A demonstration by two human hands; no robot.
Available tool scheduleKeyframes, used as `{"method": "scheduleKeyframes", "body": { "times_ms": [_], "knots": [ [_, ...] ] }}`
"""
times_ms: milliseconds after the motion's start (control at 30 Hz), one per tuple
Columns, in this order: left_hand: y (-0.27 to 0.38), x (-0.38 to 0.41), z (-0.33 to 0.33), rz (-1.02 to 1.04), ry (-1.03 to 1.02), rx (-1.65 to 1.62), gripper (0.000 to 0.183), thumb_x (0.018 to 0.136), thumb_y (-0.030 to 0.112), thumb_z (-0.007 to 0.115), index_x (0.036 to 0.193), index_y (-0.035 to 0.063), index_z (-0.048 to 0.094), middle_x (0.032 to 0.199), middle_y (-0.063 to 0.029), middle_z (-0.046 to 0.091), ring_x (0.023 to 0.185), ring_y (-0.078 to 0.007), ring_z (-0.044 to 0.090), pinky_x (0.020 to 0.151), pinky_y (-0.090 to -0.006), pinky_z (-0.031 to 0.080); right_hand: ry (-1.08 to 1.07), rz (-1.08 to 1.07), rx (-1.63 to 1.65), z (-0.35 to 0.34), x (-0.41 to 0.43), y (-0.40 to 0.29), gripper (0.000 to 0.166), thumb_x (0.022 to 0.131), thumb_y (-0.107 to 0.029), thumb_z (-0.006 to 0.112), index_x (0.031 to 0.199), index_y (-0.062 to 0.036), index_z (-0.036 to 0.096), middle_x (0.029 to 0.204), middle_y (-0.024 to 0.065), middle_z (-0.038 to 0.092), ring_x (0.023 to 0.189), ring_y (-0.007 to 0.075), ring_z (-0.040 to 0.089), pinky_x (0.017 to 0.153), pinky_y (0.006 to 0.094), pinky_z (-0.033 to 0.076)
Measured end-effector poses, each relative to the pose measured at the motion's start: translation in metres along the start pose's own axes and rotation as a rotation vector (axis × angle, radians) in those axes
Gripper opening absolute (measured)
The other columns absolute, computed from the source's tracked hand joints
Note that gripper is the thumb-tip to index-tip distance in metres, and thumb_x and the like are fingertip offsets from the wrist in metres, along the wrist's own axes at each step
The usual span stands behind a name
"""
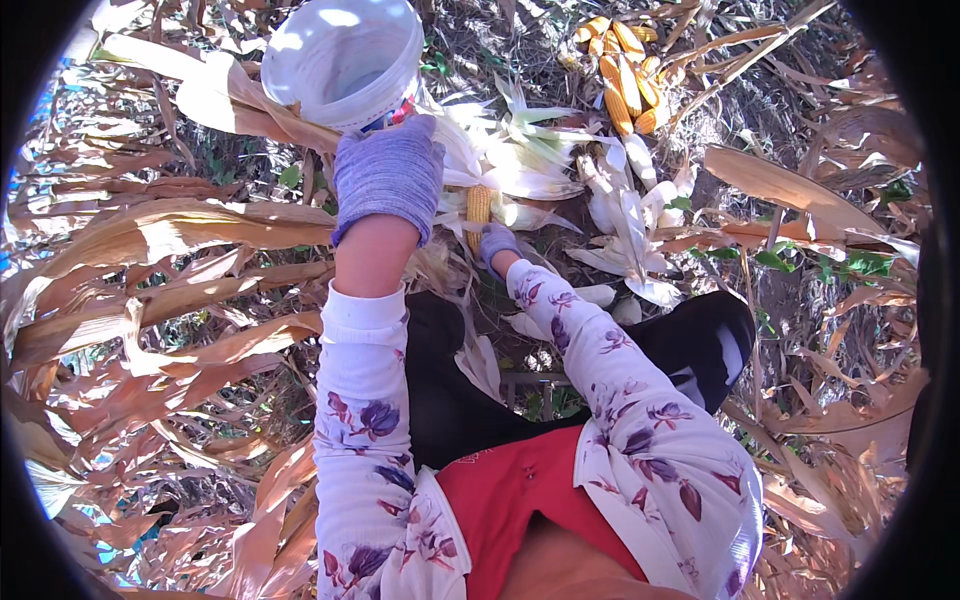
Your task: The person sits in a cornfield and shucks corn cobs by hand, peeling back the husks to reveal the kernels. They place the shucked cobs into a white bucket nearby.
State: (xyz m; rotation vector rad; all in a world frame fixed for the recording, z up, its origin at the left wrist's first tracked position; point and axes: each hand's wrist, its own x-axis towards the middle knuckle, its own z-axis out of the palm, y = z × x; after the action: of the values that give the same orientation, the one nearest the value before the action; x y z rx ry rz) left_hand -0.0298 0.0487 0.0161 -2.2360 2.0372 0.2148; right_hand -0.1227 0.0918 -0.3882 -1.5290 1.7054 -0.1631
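My left hand [388,174], in a grey-purple knit glove, reaches up to the near side of a white plastic bucket [341,64]. Its fingers are hidden behind the back of the hand, so its hold on the bucket cannot be made out. The bucket's open top faces me and no corn shows in it. Lower and to the right, my gloved right hand [500,246] grips the near end of a yellow corn cob [478,214]. Pale husks [529,169] spread around the cob's far end. A heap of husked corn cobs [626,75] lies on the ground beyond, at the upper right.
Dry corn stalks and leaves [187,225] crowd the left side, one crossing in front of the bucket. Loose husks [630,217] lie right of my right hand. Another dry leaf [795,191] arches at the right. My dark-clad legs [457,390] are folded below my arms.
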Motion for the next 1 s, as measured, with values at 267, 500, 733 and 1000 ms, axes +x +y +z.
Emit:
{"method": "scheduleKeyframes", "body": {
  "times_ms": [267,500,733,1000],
  "knots": [
    [0.013,0.002,0.004,0.076,-0.069,-0.007,0.039,0.082,0.032,0.055,0.114,0.0101,0.054,0.101,-0.0120,0.063,0.095,-0.0263,0.059,0.093,-0.0371,0.036,0.094,0.380,0.292,-0.011,0.008,-0.025,0.046,0.075,-0.041,0.058,0.105,-0.0055,0.057,0.105,0.0204,0.059,0.099,0.0348,0.056,0.084,0.0415,0.044],
    [0.024,0.003,-0.005,0.055,-0.151,-0.047,0.040,0.081,0.029,0.055,0.117,0.0121,0.053,0.103,-0.0138,0.062,0.096,-0.0282,0.058,0.090,-0.0393,0.040,-0.140,0.344,0.227,-0.032,0.018,-0.041,0.052,0.065,-0.030,0.067,0.107,-0.0014,0.054,0.102,0.0174,0.060,0.092,0.0274,0.061,0.075,0.0365,0.049],
    [-0.009,0.005,0.021,0.087,-0.224,-0.231,0.041,0.082,0.035,0.054,0.110,0.0052,0.057,0.105,-0.0178,0.060,0.097,-0.0320,0.057,0.085,-0.0377,0.044,-0.293,0.019,1.197,-0.109,-0.025,-0.074,0.048,0.069,-0.009,0.067,0.109,-0.0007,0.041,0.085,0.0101,0.056,0.064,0.0189,0.056,0.049,0.0296,0.046],
    [-0.011,0.036,0.057,0.084,-0.165,-0.627,0.057,0.079,0.044,0.059,0.108,-0.0038,0.053,0.101,-0.0177,0.060,0.092,-0.0283,0.059,0.080,-0.0343,0.045,-0.304,-0.726,0.918,-0.248,-0.066,-0.136,0.048,0.071,-0.009,0.070,0.113,-0.0008,0.049,0.096,0.0047,0.060,0.083,0.0129,0.057,0.071,0.0257,0.047]
  ]
}}
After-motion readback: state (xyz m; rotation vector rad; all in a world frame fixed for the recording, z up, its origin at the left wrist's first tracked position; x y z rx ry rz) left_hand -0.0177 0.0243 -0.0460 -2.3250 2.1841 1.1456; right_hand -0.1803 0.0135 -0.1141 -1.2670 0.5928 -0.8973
